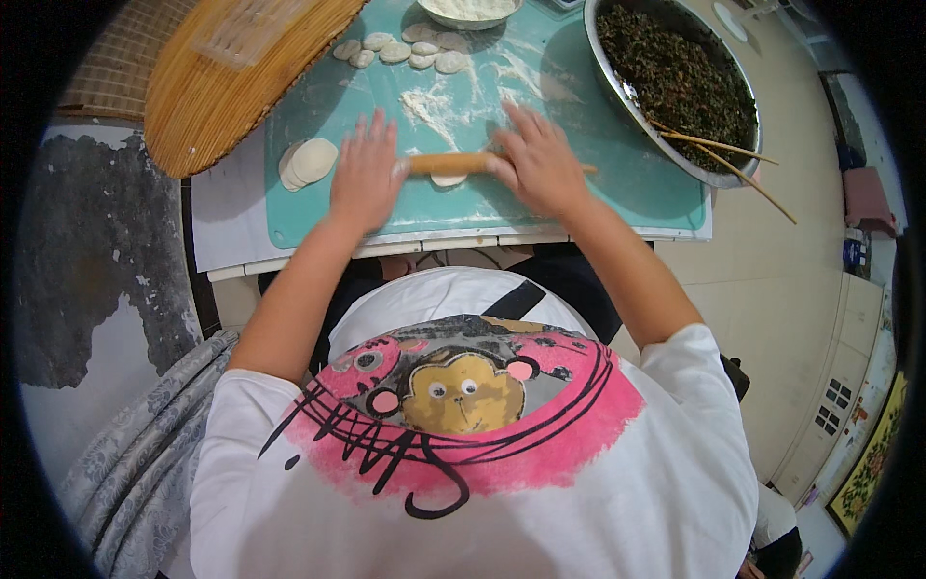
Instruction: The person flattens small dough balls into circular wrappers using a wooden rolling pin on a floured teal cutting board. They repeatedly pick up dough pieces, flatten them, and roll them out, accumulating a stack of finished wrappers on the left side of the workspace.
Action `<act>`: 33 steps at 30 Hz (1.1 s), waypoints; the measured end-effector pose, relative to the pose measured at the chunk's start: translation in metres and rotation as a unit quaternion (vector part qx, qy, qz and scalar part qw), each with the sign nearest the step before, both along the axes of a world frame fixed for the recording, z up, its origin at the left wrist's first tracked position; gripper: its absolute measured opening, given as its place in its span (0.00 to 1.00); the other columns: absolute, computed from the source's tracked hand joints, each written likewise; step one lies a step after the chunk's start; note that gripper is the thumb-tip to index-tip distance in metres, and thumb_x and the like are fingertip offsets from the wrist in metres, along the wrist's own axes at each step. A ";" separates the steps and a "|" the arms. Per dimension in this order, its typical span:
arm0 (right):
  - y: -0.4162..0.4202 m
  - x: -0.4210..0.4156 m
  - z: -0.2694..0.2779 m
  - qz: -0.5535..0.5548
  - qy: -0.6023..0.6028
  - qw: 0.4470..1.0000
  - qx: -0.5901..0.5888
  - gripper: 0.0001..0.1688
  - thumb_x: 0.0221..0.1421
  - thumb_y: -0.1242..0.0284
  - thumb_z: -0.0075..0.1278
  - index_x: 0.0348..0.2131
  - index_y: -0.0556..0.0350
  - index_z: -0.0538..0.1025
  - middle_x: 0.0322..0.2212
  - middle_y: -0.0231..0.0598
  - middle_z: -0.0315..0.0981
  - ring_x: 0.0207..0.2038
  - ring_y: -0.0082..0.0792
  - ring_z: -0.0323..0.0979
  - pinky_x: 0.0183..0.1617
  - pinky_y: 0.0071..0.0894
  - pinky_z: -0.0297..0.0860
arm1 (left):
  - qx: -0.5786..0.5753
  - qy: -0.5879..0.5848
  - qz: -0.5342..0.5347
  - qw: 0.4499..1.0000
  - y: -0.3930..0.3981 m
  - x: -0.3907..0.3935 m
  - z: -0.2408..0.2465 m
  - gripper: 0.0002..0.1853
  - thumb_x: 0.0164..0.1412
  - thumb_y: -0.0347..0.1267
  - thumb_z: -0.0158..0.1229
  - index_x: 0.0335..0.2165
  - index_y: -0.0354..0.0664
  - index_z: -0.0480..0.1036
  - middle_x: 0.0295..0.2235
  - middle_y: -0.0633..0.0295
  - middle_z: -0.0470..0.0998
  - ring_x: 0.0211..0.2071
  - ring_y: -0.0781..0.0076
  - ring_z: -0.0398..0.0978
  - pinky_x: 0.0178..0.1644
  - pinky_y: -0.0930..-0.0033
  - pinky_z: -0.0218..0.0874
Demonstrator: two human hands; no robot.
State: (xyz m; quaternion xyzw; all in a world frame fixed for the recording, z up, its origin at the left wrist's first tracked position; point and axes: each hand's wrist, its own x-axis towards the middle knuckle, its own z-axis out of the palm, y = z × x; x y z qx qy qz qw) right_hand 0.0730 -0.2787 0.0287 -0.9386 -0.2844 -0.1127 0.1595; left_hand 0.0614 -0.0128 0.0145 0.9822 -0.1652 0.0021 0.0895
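Note:
A wooden rolling pin (450,163) lies crosswise on the flour-dusted turquoise mat (307,216). The palm of my left hand (367,174) bears on its left end, fingers stretched forward. Over the right part of the pin is my right hand (544,165), slightly blurred, its thumb along the wood and its fingers spread; the tapered tip shows beyond. Under the pin's middle, a small round dough wrapper (448,180) is partly covered. Left of my left hand sits an overlapping pile of thin dough wrappers (315,161). Several flattened dough pieces (395,52) lie farther back, near loose flour (428,108).
A large metal basin (606,79) of dark chopped filling (673,79) stands at the right, wooden chopsticks (745,174) jutting over its rim. A bowl of flour (472,10) is at the back. At the left, a round woven tray (210,108) overhangs the table corner.

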 end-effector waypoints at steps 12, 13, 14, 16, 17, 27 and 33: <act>-0.013 -0.017 0.001 0.037 0.057 0.993 -0.100 0.26 0.59 0.59 0.40 0.54 0.48 0.64 0.59 0.39 0.53 0.62 0.47 0.49 0.60 0.52 0.53 | -0.025 0.064 -0.011 0.998 -0.006 -0.030 0.006 0.28 0.62 0.35 0.42 0.57 0.31 0.53 0.61 0.42 0.49 0.61 0.45 0.48 0.63 0.52 0.41; -0.011 0.001 -0.003 0.013 0.054 0.994 -0.093 0.26 0.59 0.59 0.39 0.54 0.48 0.65 0.59 0.40 0.53 0.62 0.47 0.49 0.60 0.52 0.53 | -0.018 0.045 -0.009 0.999 -0.007 -0.008 0.004 0.28 0.62 0.35 0.42 0.57 0.31 0.53 0.61 0.42 0.49 0.61 0.45 0.48 0.63 0.52 0.41; -0.009 0.019 -0.010 -0.009 0.052 0.995 -0.086 0.25 0.60 0.59 0.39 0.53 0.49 0.66 0.59 0.41 0.53 0.62 0.47 0.49 0.60 0.52 0.53 | -0.012 0.026 0.003 1.000 -0.009 0.010 0.001 0.28 0.62 0.35 0.42 0.57 0.31 0.53 0.61 0.42 0.49 0.61 0.45 0.49 0.63 0.52 0.41; -0.008 0.031 -0.015 -0.055 0.068 0.996 -0.017 0.24 0.58 0.59 0.40 0.51 0.50 0.68 0.58 0.44 0.55 0.61 0.49 0.51 0.59 0.53 0.54 | 0.006 -0.008 0.032 0.999 -0.013 0.030 0.001 0.28 0.62 0.36 0.43 0.57 0.31 0.53 0.61 0.43 0.49 0.61 0.45 0.49 0.63 0.52 0.42; -0.010 0.021 -0.015 -0.056 0.067 0.995 -0.038 0.25 0.58 0.59 0.41 0.51 0.50 0.68 0.57 0.45 0.55 0.61 0.50 0.51 0.59 0.53 0.54 | 0.006 -0.001 0.021 1.000 -0.013 0.018 0.000 0.28 0.62 0.36 0.43 0.57 0.31 0.54 0.61 0.43 0.49 0.61 0.46 0.49 0.63 0.52 0.42; -0.013 0.015 -0.014 0.029 0.040 0.996 -0.079 0.28 0.55 0.62 0.46 0.54 0.48 0.65 0.57 0.46 0.56 0.60 0.51 0.53 0.58 0.51 0.56 | 0.005 -0.011 0.052 0.999 -0.009 0.018 -0.006 0.31 0.61 0.41 0.47 0.56 0.32 0.55 0.61 0.47 0.52 0.62 0.51 0.48 0.64 0.55 0.41; -0.026 -0.050 -0.003 0.017 0.061 0.992 -0.107 0.26 0.56 0.63 0.44 0.54 0.49 0.65 0.58 0.45 0.55 0.60 0.53 0.52 0.60 0.50 0.54 | -0.003 -0.018 -0.045 0.999 -0.007 -0.042 0.003 0.30 0.62 0.40 0.45 0.56 0.31 0.54 0.60 0.44 0.53 0.60 0.45 0.50 0.63 0.52 0.44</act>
